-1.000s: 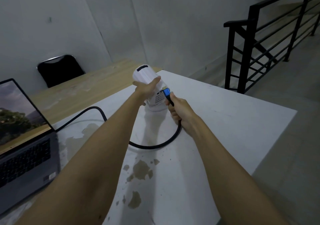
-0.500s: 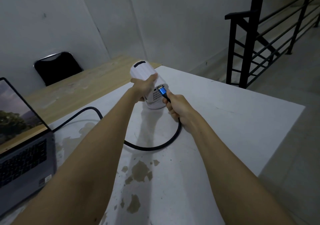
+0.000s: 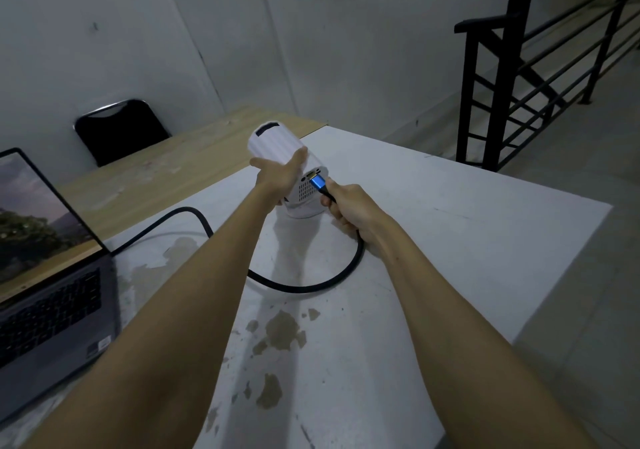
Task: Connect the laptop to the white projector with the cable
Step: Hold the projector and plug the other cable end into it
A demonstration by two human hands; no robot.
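Note:
The white projector [image 3: 277, 144] stands on the white table [image 3: 467, 241], its top tilted away toward the far left. My left hand [image 3: 278, 175] grips its body from the near side. My right hand [image 3: 349, 209] is closed on the black cable [image 3: 304, 287] just behind its blue plug [image 3: 318, 182]. The plug's tip sits at the ports on the projector's rear face, above the vent grille. The cable loops across the table and runs left to the open laptop [image 3: 52, 296], whose screen is lit.
Brown stains [image 3: 282, 334] mark the table near me. A wooden table [image 3: 180, 171] adjoins on the far left, with a black chair [image 3: 119, 130] behind it. A black stair railing [image 3: 540, 68] stands at the right, past the table's right edge [image 3: 561, 275].
My right hand has eased the blue plug slightly back from the rear ports, exposing its tip. My left hand has slid a little around the projector. The view has shifted slightly.

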